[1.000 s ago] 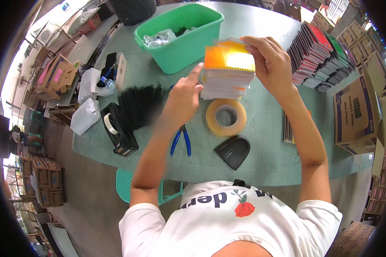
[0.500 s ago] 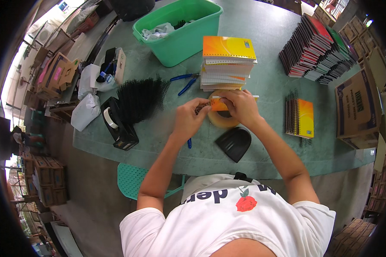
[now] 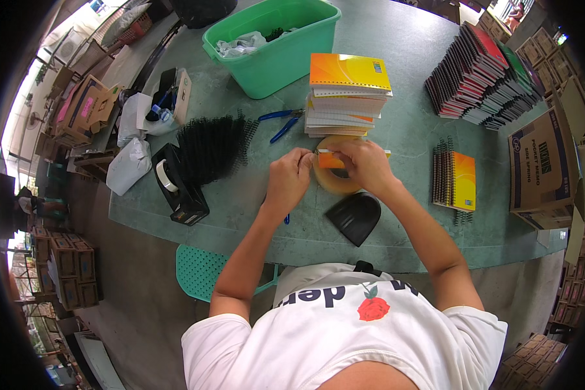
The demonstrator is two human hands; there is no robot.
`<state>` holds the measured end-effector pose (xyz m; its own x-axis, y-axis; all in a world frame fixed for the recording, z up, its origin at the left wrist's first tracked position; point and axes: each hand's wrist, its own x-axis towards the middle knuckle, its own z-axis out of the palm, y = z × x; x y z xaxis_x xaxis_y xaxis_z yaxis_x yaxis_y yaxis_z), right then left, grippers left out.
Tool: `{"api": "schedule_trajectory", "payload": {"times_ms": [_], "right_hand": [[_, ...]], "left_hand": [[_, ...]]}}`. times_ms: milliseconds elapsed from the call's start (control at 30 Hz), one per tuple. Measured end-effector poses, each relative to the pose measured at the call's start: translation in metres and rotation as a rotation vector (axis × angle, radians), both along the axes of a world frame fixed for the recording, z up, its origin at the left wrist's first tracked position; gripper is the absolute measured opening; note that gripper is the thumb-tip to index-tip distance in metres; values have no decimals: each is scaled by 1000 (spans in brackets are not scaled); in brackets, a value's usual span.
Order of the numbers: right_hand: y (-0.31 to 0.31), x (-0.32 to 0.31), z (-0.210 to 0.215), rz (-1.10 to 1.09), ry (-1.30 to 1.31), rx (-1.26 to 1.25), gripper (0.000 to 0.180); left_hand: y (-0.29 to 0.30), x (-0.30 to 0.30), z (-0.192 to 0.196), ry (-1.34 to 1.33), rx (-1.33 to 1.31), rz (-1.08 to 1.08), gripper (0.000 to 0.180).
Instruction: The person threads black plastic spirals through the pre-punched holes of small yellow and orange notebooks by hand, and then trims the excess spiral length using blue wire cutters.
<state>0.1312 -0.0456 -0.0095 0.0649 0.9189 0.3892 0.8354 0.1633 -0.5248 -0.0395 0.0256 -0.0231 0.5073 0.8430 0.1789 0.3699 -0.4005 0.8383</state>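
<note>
My right hand [image 3: 368, 168] pinches a small orange-covered notebook [image 3: 331, 160], tilted so that mostly its edge shows. At the notebook's left end, the fingers of my left hand [image 3: 289, 179] are pressed together; whatever they hold is hidden. Under the notebook lies a large roll of tan tape [image 3: 335, 184]. Just beyond stands a stack of yellow-orange notebooks [image 3: 349, 71] with punched holes along the top cover's near edge. A black, rounded piece [image 3: 355, 220] rests on the table below my right hand.
Black spiral coils [image 3: 211, 149] lie in a heap at left, beside a black tape dispenser [image 3: 179, 188] and blue-handled pliers [image 3: 283, 125]. A green bin [image 3: 273, 71] stands behind. To the right are spiral-bound notebooks [image 3: 463, 182], stacked red and green notebooks [image 3: 471, 75] and a cardboard box [image 3: 543, 166].
My left fingers have closed together at the notebook's left end, hiding the dark bit seen between them before. The notebook has tilted slightly in my right hand.
</note>
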Motion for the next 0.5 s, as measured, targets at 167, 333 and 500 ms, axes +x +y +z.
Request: {"api": "schedule_trajectory", "payload": {"times_ms": [167,333,500], "right_hand": [[-1,4,-3,14,-62,-35,21],[6,3,-13,68,-130,111,19],[8,2,-18,63,-42,109,18]], "left_hand": [[7,9,-1,-114,367,-42,17],[21,-15,26,143,-298,-203,19],[22,-8,19,150,-49,-251,22]]}}
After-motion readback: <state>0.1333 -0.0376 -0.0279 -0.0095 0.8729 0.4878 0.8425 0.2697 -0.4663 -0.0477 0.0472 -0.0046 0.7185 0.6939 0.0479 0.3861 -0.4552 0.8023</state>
